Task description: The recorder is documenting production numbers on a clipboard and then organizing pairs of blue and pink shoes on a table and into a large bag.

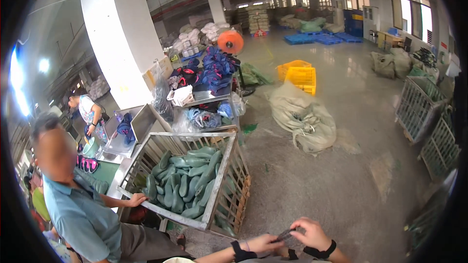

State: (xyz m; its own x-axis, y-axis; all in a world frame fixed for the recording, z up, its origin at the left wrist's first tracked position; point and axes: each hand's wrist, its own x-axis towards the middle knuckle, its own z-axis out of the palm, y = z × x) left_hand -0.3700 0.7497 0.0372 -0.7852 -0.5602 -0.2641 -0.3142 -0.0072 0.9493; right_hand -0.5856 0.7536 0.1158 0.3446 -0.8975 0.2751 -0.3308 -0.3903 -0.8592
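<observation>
Low in the view, my left hand [263, 243] and my right hand [312, 234] are close together in front of my body. Between them is a small dark strip-like thing [286, 235], too small to name. The fingers of my left hand close on one end of it. My right hand's fingers are bent and pinched at its other end. Dark bands circle both wrists. Ahead to the left stands a metal cage cart [219, 180], heaped with green shoe lasts [183, 185].
A person in a blue shirt [83, 214] rests a hand on the cart's rim. Behind it is a rack [207, 98] with dark blue shoe parts. A pale sack [304, 117], yellow crates [300, 75] and an orange fan [230, 42] stand farther off. Cage carts [419, 102] line the right.
</observation>
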